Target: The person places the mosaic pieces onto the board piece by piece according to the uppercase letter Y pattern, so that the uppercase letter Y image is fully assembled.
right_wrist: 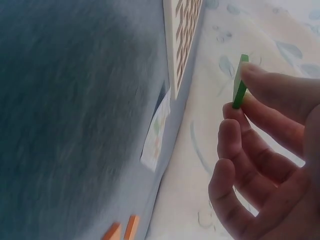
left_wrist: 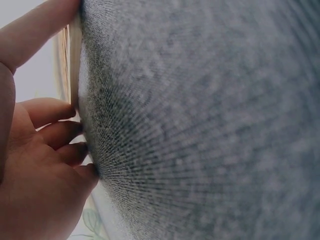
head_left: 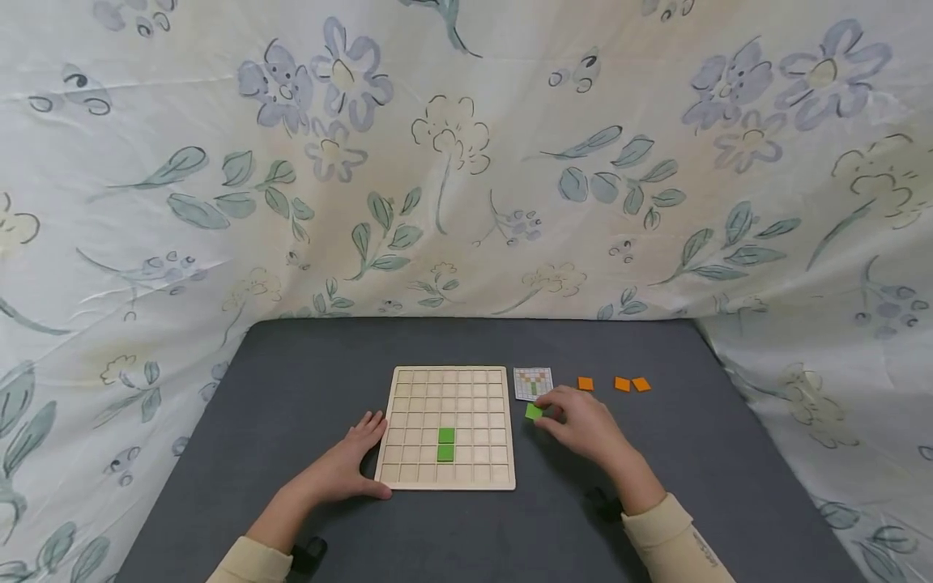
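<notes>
My right hand pinches a green square tile between thumb and fingertips. In the right wrist view the tile is held clear of the table, edge towards the camera. A wooden grid board lies flat on the table, with two green tiles in neighbouring cells of one column. My left hand rests at the board's left edge, thumb by the near corner and fingers spread along the side. The left wrist view shows its fingertips against the table and the board's edge.
A small printed pattern card lies right of the board, just beyond the held tile. Farther right are three orange tiles, one apart from the other two. A dark grey cloth covers the table; a floral curtain hangs behind it.
</notes>
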Available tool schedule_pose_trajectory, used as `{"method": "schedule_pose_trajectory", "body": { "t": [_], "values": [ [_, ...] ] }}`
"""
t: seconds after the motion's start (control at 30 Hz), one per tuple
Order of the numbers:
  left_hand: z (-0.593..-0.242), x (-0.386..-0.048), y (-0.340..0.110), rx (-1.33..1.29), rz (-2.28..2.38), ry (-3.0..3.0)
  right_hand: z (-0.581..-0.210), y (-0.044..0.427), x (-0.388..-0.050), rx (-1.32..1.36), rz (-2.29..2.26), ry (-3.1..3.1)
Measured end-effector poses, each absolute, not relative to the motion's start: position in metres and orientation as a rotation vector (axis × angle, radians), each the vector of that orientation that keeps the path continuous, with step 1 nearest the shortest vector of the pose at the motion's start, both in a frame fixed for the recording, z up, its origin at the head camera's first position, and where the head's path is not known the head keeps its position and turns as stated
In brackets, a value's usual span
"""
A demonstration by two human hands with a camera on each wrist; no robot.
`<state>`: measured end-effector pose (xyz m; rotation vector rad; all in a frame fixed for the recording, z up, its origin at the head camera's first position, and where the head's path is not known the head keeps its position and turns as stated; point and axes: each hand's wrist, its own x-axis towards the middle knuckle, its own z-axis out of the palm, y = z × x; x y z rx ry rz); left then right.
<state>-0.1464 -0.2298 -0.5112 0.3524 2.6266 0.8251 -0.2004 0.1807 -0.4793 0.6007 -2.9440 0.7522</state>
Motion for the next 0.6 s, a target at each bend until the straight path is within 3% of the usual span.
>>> {"method": "schedule_pose_trajectory", "body": {
  "t": [0.6],
  "values": [
    [-0.510,-0.144,-0.229,0.364,0.831,2.643,-0.485,0.127,-0.218,0.829,0.829,-2.893]
  ]
}}
